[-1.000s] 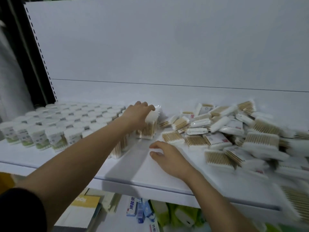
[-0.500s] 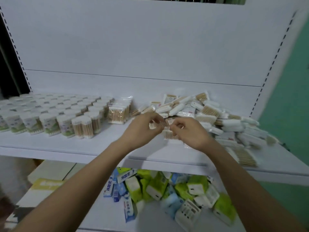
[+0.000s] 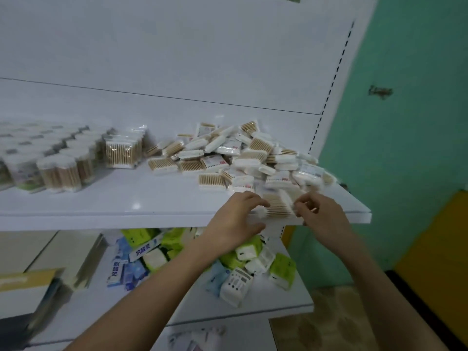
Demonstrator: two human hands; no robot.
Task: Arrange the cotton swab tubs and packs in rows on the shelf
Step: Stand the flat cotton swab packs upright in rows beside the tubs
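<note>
Two hands meet at the front edge of the white shelf [image 3: 126,198], close to its right corner. Between them sits a flat cotton swab pack [image 3: 278,205], lying right on the front lip. The left hand [image 3: 235,219] comes up from below with the wrist bent back, its fingers [image 3: 255,200] curled over the pack's left end and the thumb underneath near the edge. The right hand [image 3: 321,219] mirrors it, fingers [image 3: 302,205] bunched and pinching the pack's right end. Motion blur hides how firm either grip is.

Behind the hands, a loose pile of packs [image 3: 243,155] fills the right half of the shelf from the back panel nearly to the front edge and runs out to the right corner. Rows of round tubs [image 3: 58,171] stand at the left end, with a few upright packs [image 3: 120,154] just beside them. Bare shelf shows between the upright packs and the pile, and along the front edge left of the hands.

Below, the lower shelf [image 3: 278,297] holds a heap of green, blue and white packets [image 3: 235,264].
</note>
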